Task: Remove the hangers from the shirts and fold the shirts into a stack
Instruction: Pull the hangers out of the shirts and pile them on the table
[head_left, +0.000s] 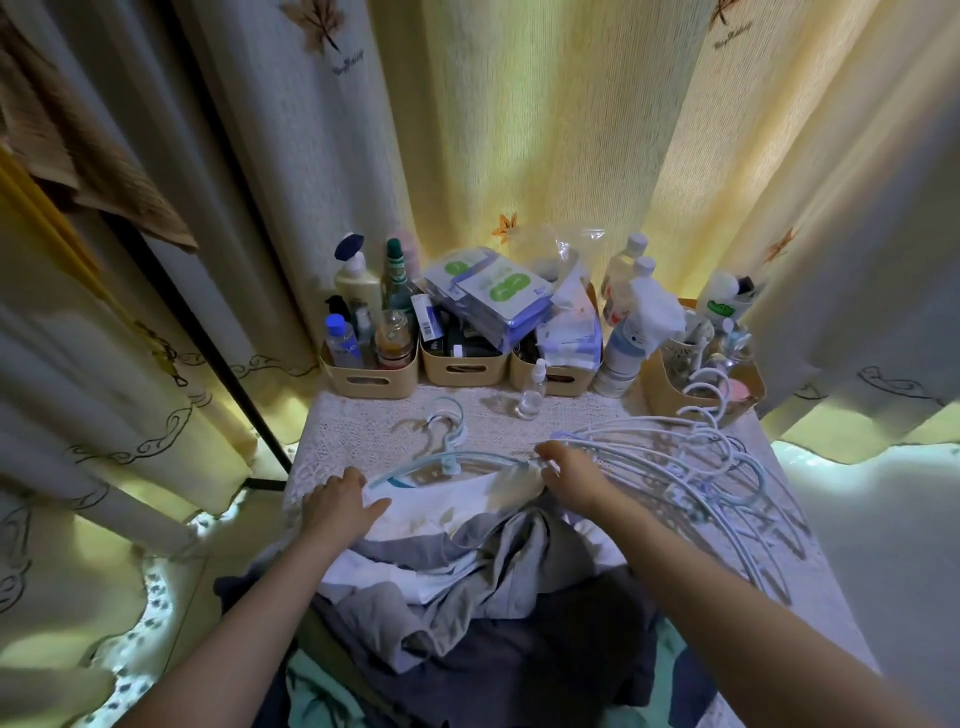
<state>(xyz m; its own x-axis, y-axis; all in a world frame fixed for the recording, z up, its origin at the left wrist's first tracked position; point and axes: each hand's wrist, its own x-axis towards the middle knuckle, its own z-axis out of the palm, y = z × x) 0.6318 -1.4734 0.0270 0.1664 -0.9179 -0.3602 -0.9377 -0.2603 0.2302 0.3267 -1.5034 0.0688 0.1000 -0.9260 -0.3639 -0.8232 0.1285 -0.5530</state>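
A white shirt (441, 506) lies on top of a heap of grey, white and dark clothes (467, 597) at the near end of the lace-covered table (363, 431). A light blue hanger (447, 460) sits in the shirt's neck, its hook pointing away from me. My left hand (340, 501) rests flat on the shirt's left shoulder. My right hand (569, 475) is at the shirt's right shoulder, fingers curled over the hanger's right end. A pile of empty light blue hangers (691, 457) lies just right of that hand.
Beige bins (371, 382) of bottles and packets line the table's far edge, with a small dropper bottle (532, 392) in front. A spray bottle (634, 332) and a basket (670, 395) stand at the back right. Curtains surround the table.
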